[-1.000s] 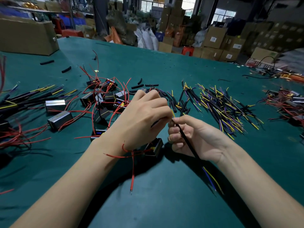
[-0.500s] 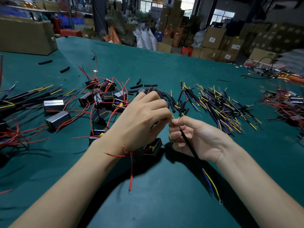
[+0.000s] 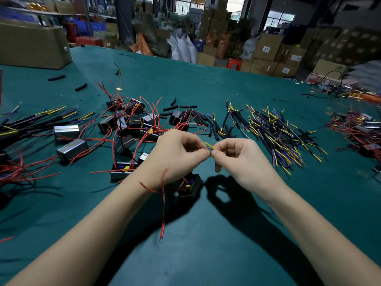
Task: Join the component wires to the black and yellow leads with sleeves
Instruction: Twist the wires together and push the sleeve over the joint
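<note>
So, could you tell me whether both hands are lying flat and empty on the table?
No, the left hand and the right hand are raised together, pinching a short yellow wire between their fingertips.

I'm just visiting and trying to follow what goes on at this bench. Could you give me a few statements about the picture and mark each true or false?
1. Both hands meet at a short yellow wire. True: the left hand and right hand pinch at it with their fingertips.
2. A red wire hangs down from under the left hand. True.
3. The table is covered in white. False: it is dark green.
4. The pile of black and yellow leads lies left of the hands. False: that pile lies to their right, further back.
5. The black component below the hands lies in a cardboard box. False: it rests on the table.
</note>
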`<state>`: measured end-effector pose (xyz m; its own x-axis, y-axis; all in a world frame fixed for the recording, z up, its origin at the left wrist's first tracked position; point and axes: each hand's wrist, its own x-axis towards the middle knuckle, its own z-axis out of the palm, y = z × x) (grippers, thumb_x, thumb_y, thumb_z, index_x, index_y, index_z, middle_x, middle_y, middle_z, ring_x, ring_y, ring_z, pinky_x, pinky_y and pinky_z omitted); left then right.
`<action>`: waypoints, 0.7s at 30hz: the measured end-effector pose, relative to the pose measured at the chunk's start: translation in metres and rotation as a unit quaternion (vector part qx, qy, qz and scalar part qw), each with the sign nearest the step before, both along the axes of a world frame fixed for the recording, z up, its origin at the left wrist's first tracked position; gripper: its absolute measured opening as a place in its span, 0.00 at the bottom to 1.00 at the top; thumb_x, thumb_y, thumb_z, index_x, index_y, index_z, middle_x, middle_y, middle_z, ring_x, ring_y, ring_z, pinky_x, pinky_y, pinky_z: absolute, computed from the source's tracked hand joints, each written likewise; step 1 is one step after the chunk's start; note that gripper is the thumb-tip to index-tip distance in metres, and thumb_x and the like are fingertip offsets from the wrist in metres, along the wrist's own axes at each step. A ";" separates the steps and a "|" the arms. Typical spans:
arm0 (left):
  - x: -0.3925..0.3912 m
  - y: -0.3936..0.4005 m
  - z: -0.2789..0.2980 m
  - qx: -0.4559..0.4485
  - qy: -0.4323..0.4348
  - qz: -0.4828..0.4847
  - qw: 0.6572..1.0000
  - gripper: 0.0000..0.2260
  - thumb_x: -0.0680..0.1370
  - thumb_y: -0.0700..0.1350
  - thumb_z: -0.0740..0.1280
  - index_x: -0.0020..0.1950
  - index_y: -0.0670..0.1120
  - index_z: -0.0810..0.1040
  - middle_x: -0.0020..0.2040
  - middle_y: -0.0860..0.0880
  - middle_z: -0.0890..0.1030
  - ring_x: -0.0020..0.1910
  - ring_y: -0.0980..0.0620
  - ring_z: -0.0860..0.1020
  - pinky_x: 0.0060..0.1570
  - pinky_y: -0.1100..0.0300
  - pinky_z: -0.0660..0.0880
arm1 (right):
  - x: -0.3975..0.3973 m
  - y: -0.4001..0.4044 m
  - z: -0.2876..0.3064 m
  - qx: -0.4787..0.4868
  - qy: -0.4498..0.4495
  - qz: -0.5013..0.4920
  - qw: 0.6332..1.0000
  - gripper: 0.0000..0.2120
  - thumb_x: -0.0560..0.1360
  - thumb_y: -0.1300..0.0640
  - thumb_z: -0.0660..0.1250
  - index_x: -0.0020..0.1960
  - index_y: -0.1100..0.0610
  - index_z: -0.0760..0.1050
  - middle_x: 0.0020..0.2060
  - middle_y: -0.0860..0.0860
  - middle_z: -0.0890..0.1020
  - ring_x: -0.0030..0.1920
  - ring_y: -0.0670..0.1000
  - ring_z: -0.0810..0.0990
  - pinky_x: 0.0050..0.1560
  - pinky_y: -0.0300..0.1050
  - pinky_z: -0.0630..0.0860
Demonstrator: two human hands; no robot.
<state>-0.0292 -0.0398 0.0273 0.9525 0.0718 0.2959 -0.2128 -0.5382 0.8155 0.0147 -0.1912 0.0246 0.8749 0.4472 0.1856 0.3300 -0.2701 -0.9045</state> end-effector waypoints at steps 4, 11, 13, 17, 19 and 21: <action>0.001 0.003 0.002 -0.073 0.082 -0.014 0.994 0.06 0.74 0.44 0.71 0.38 0.43 0.83 0.33 0.45 0.79 0.31 0.57 0.69 0.35 0.64 0.66 | 0.001 -0.001 0.001 -0.016 -0.013 0.008 1.000 0.10 0.75 0.63 0.66 0.36 0.55 0.76 0.27 0.50 0.78 0.25 0.42 0.71 0.29 0.32 0.64; -0.006 0.000 0.001 0.303 -0.175 0.056 0.935 0.07 0.71 0.53 0.66 0.42 0.52 0.79 0.36 0.57 0.73 0.42 0.53 0.74 0.48 0.50 0.63 | 0.006 -0.006 0.001 -0.004 0.139 0.018 0.990 0.13 0.76 0.58 0.64 0.33 0.53 0.74 0.30 0.48 0.75 0.28 0.41 0.74 0.35 0.38 0.66; -0.006 0.002 0.001 0.360 -0.215 0.047 0.907 0.06 0.72 0.51 0.67 0.44 0.50 0.79 0.37 0.56 0.72 0.42 0.50 0.74 0.45 0.51 0.63 | 0.008 -0.006 0.000 0.010 0.169 0.013 0.986 0.13 0.76 0.57 0.65 0.32 0.53 0.74 0.30 0.47 0.74 0.29 0.42 0.76 0.34 0.37 0.67; -0.003 0.000 -0.001 0.422 -0.270 0.061 0.864 0.04 0.72 0.46 0.67 0.42 0.48 0.81 0.38 0.51 0.77 0.41 0.46 0.76 0.44 0.51 0.63 | 0.009 -0.007 -0.001 0.036 0.214 0.009 0.976 0.12 0.76 0.58 0.65 0.34 0.53 0.72 0.30 0.48 0.73 0.29 0.45 0.76 0.29 0.34 0.65; -0.003 -0.002 -0.001 0.431 -0.284 0.072 0.853 0.05 0.73 0.44 0.65 0.40 0.48 0.80 0.37 0.50 0.77 0.40 0.46 0.77 0.43 0.51 0.63 | 0.010 -0.007 0.000 0.040 0.223 0.012 0.974 0.11 0.77 0.59 0.64 0.35 0.53 0.71 0.30 0.48 0.73 0.29 0.45 0.75 0.28 0.33 0.64; -0.003 -0.004 -0.001 0.434 -0.296 0.085 0.847 0.07 0.74 0.44 0.64 0.37 0.47 0.80 0.36 0.50 0.77 0.39 0.46 0.77 0.43 0.51 0.64 | 0.010 -0.006 -0.001 0.038 0.220 0.011 0.975 0.11 0.77 0.59 0.64 0.36 0.54 0.71 0.29 0.48 0.73 0.29 0.45 0.75 0.29 0.34 0.64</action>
